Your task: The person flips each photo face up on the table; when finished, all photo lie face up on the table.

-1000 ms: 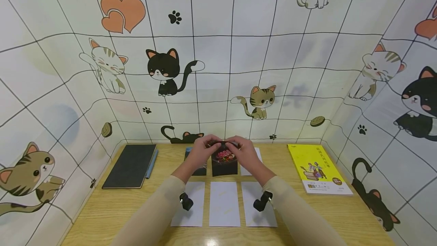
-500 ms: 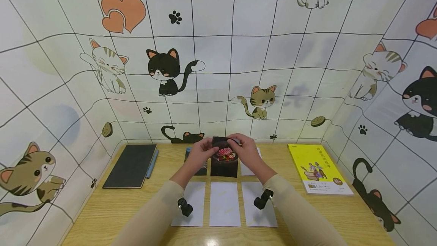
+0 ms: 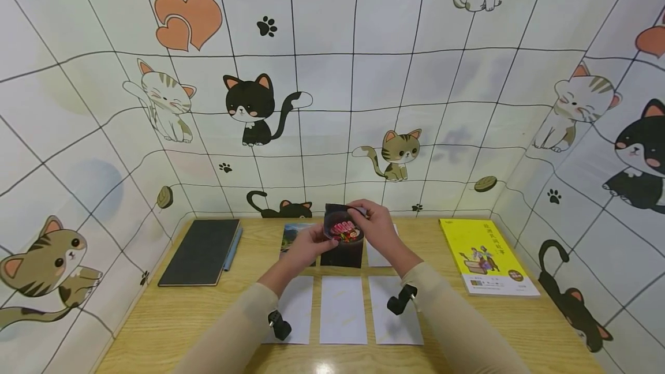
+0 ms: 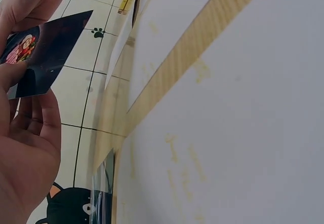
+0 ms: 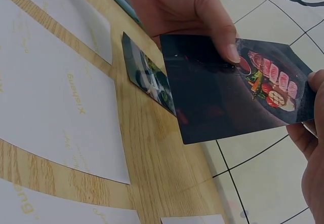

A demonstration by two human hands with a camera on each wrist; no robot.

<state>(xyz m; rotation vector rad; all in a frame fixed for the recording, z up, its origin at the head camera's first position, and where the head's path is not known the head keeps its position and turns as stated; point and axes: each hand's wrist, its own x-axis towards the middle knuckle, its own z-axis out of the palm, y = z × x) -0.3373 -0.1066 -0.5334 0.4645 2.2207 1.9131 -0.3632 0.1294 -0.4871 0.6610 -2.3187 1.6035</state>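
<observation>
Between both hands, above the table, hangs a dark photo [image 3: 343, 253] of sliced meat with vegetables. My left hand [image 3: 305, 249] pinches its left edge, thumb on the printed face, as the right wrist view shows. The right hand [image 3: 376, 227] grips the photo near its upper right corner. Partly behind the left hand, a landscape photo [image 3: 292, 237] lies on the table. White sheets with faint yellow print lie nearby: one [image 3: 377, 257] behind the right hand, and a front row with a left sheet [image 3: 296, 316], a middle sheet [image 3: 343, 309] and a right sheet [image 3: 397, 319].
At the left of the wooden table [image 3: 447, 339] lies a black notebook [image 3: 200, 253] with a blue pen [image 3: 232, 250] beside it. A yellow book [image 3: 485, 255] lies at the right. Cat-patterned cloth [image 3: 332, 85] stands behind and at both sides.
My left hand has moved from the photo's top edge down along its left side. The right hand keeps its hold near the top right. More of the landscape photo shows now.
</observation>
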